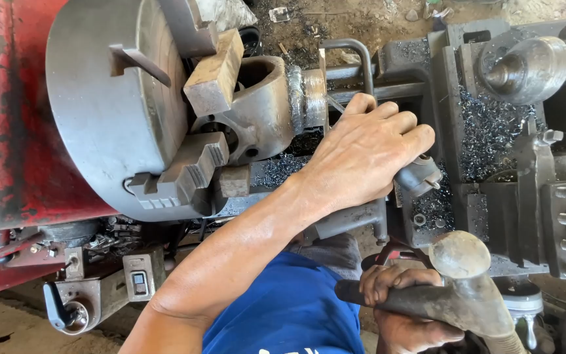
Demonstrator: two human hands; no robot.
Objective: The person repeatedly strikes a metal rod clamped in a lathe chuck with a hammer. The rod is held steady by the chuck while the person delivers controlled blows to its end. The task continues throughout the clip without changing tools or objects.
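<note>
- Hammer [466, 288] is gripped by its dark handle in the right hand [397, 308], fingers wrapped tight, head up and past the fist.
- Left hand [368, 154] is laid palm-down over the tool post [420, 177], fingers curled on it; whether it is clamped cannot be told.
- Welded yoke workpiece [263, 108] is seen just beyond the left fingers, held in the lathe chuck [113, 111].
- Metal shavings [492, 131] are scattered further out on the carriage.

My shirt [283, 308] is bright blue; the lathe body [8, 118] is worn red, its chuck [106, 98] dull grey, metal shavings [486, 131] glinting silver.
</note>
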